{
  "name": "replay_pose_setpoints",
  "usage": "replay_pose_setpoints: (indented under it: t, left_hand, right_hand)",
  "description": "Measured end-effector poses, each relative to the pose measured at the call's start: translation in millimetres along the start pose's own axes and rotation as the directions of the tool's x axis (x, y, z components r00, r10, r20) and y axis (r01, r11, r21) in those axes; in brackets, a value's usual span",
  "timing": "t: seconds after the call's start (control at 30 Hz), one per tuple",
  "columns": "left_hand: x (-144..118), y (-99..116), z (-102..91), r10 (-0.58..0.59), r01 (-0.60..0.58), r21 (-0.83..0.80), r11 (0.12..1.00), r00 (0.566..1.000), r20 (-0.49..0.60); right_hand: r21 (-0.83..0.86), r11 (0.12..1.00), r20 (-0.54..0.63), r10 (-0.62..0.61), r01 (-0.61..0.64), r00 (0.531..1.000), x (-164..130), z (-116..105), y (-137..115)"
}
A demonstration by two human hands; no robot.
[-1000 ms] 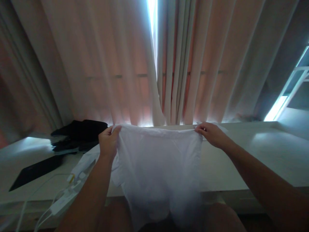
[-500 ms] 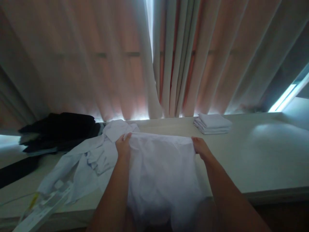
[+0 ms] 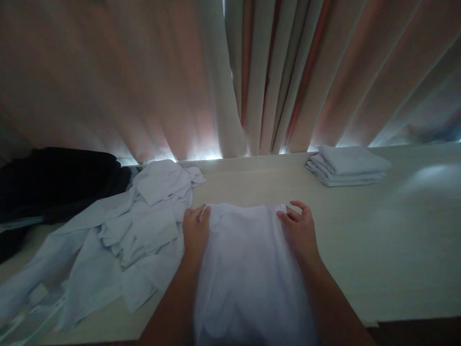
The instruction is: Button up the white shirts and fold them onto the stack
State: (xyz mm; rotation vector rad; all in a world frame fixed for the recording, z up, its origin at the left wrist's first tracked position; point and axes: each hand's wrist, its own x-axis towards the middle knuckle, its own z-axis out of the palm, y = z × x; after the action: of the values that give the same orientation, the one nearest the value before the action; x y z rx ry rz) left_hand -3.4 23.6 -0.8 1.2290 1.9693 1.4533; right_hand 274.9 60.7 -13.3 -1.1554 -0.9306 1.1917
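Observation:
A white cloth garment (image 3: 252, 259) hangs from my two hands, its upper edge stretched between them and its lower part running off the bottom of the view. My left hand (image 3: 196, 228) pinches the upper left corner between thumb and fingers. At the opposite corner, my right hand (image 3: 297, 226) grips the fabric with thumb and fingertips, one finger raised. Just left of my left hand lies a crumpled heap of white clothes (image 3: 151, 230). What kind of garment I hold is not clear, as its lower end is out of view and blurred.
A stack of folded white cloth (image 3: 347, 166) sits at the back right of the pale tabletop (image 3: 389, 250). Dark clothes (image 3: 61, 185) are piled at the back left. Curtains (image 3: 173, 86) hang behind the table. A white power strip (image 3: 43, 319) lies partly under the heap, lower left.
My hands have come a little closer together on the garment's top edge, and my right grip has shifted. The view has tilted down and moved nearer the table.

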Motion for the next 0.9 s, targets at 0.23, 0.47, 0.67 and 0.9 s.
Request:
replay_pose_setpoints:
  t: [0.23,0.47,0.67,0.9]
  left_hand:
    - [-36,10,13.2,0.100,-0.123,0.276,0.953,0.990,0.096]
    - [-56,2,37.4,0.299,-0.324,0.449,0.833,0.946,0.129]
    - [-71,-9,45.8,0.292,-0.332,0.196,0.923,0.934,0.204]
    - [-63,5,39.9,0.104,-0.136,0.081,0.987,0.943,0.316]
  right_hand:
    - [-0.028,0.995,0.037,0.095,-0.094,0.995,-36,37,10]
    - [-0.072,0.997,0.051,0.003,0.001,0.999,-57,56,22]
    - [-0.064,0.998,0.117,0.012,-0.004,0.993,-66,60,27]
    - [-0.035,0.999,0.106,0.044,-0.040,0.993,-63,56,27]
